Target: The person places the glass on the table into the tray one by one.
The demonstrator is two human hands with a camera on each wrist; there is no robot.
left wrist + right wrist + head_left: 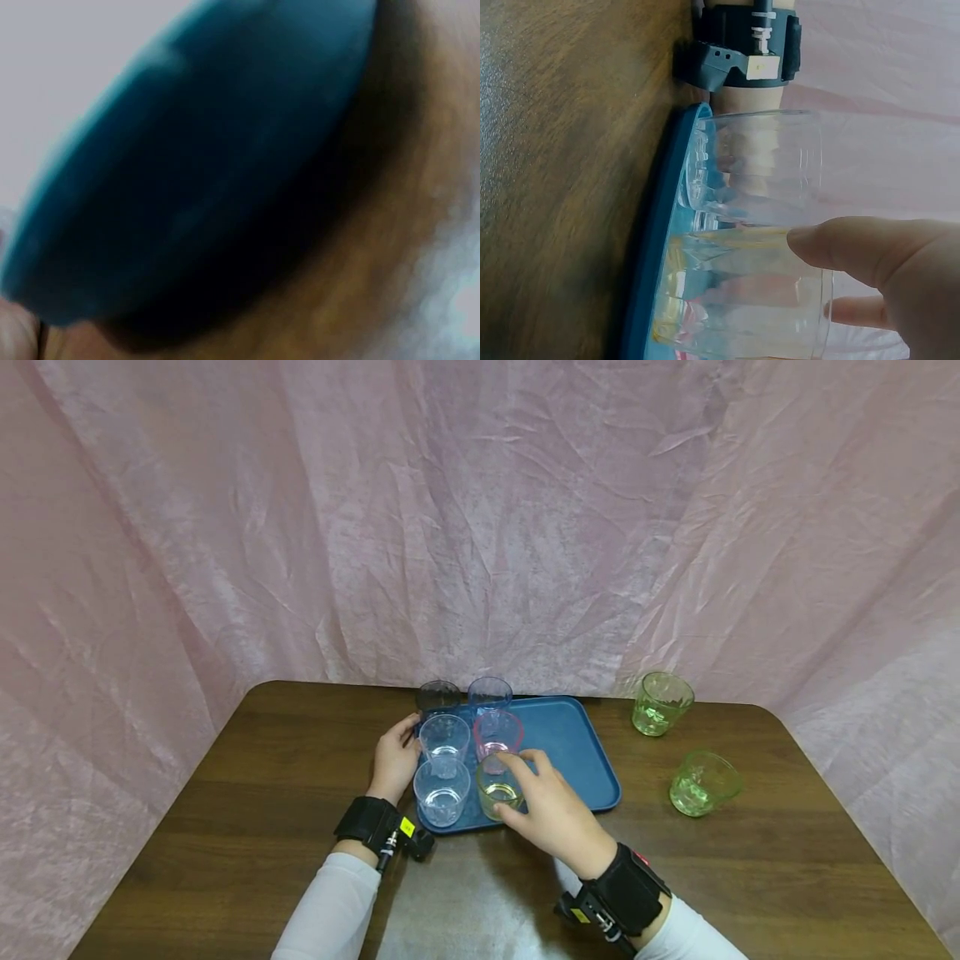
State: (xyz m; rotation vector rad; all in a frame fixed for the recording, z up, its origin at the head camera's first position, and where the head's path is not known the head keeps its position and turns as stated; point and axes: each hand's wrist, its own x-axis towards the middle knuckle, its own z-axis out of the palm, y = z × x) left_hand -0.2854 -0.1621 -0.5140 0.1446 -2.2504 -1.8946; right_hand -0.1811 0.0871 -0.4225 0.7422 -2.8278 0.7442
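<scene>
A blue tray [573, 752] on the table carries several glasses in two columns on its left part. My right hand [558, 814] holds a pale yellow glass [498, 789] near its rim, thumb on the near side; in the right wrist view this glass [742, 300] stands upright at the tray, beside a clear glass [757, 169]. At the tray's left edge, my left hand [395, 764] grips the rim with its fingertips partly hidden. Close by are two clear glasses [444, 737], a dark glass [438, 696], a blue glass [490, 693] and a pink glass [498, 733].
Two green glasses stand apart on the right of the wooden table [247, 793]: one farther back [662, 703], the other nearer [703, 785]. A pinkish curtain [480, 527] hangs behind the table's far edge. The tray's underside [195, 165] fills much of the left wrist view, blurred.
</scene>
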